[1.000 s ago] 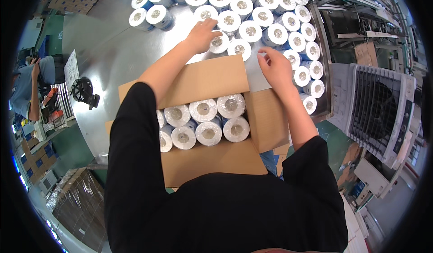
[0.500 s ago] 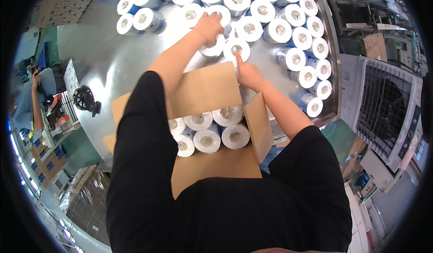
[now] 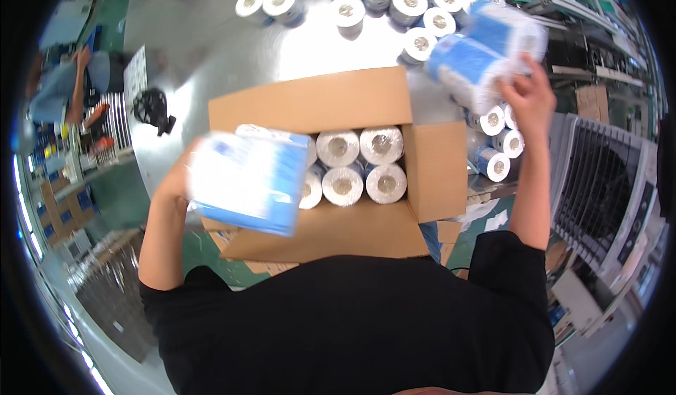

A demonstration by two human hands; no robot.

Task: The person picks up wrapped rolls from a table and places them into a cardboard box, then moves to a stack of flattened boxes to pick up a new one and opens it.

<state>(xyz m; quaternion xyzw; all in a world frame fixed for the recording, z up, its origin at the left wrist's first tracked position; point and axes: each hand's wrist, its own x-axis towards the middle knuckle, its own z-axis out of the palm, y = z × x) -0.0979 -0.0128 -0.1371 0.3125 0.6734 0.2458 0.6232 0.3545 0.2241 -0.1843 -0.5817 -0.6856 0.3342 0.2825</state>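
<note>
While both arms are raised over the open cardboard box [image 3: 324, 162], a wrapped pack of rolls is held in each of the hands. The left hand [image 3: 179, 184] is closed around the near end of a blue-and-white pack [image 3: 246, 180], which is blurred and lies just above the box's left side, its long axis running roughly left to right. The right hand [image 3: 528, 96] is curled around the lower edge of a second pack [image 3: 479, 53], held well up and to the right of the box, over the shiny metal surface [image 3: 211, 64], and tilted on a diagonal. The left pack is plainly the nearer to the opening: the free space in the box lies directly beneath it, whereas the right pack stands apart, beyond the right flap.

Inside the box, four white rolls [image 3: 359, 162] are seen end-on (two rows, cores showing as grey circles). The wrapping looks like thin glossy film, soft and yielding; the box is plain brown corrugated board with its flaps folded outward. More loose rolls [image 3: 394, 1] stand upright on the surface beyond. At far left, another person [image 3: 67, 85] is at work.
</note>
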